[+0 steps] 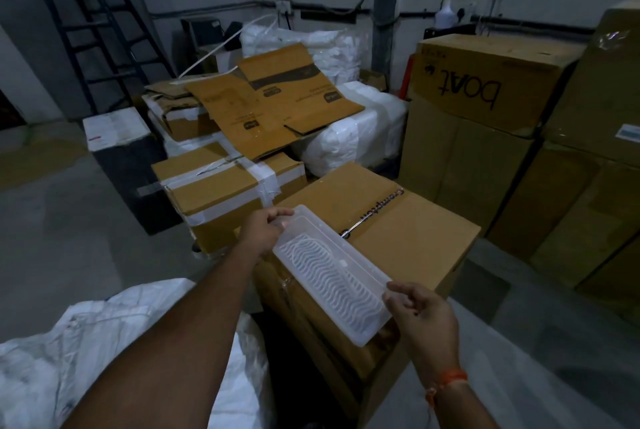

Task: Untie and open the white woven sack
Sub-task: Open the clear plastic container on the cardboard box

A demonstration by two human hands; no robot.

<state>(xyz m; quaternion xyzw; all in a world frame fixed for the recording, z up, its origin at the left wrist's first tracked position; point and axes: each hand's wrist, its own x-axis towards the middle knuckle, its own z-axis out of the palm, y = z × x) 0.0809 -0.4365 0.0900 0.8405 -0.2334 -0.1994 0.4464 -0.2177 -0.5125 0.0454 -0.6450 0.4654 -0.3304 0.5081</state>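
A clear plastic tray (332,273) with a wavy ribbed bottom lies slantwise over the top of a brown carton (415,234). My left hand (265,228) grips its far end, thumb over the rim. My right hand (420,314) holds the near end with fingertips on the rim. The white woven sack (69,345) bulges at the lower left, below my left forearm, and neither hand touches it. Its mouth or tie cannot be made out.
Taped cartons (221,193) and flattened cardboard (277,103) are stacked ahead, over white wrapped bundles (353,131). Tall brown boxes (485,117) rise on the right. A black ladder (97,23) leans at the back left. Grey floor (69,221) lies open to the left.
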